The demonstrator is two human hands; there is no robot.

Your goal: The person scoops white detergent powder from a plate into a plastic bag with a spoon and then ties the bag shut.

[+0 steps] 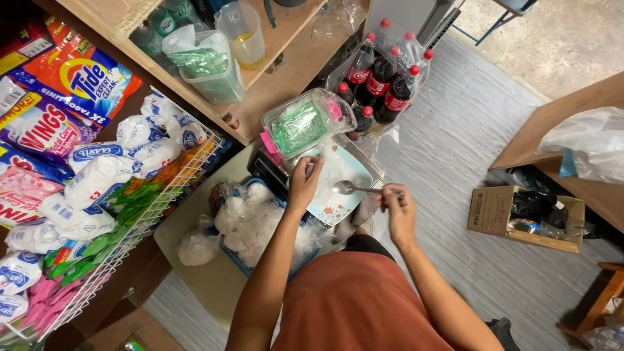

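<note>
Your right hand (398,207) pinches the handle of a metal spoon (354,189), its bowl hovering over the flowered plate (338,203). Your left hand (304,182) grips a clear plastic bag (333,170) over that plate. Left of it, small filled bags (250,218) crowd a blue basket. Beyond, a lidded clear container (304,123) stands against packed cola bottles (380,78).

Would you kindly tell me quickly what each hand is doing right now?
Left hand: closed on the thin clear plastic bag over the tray.
Right hand: closed, holding the metal spoon.
</note>
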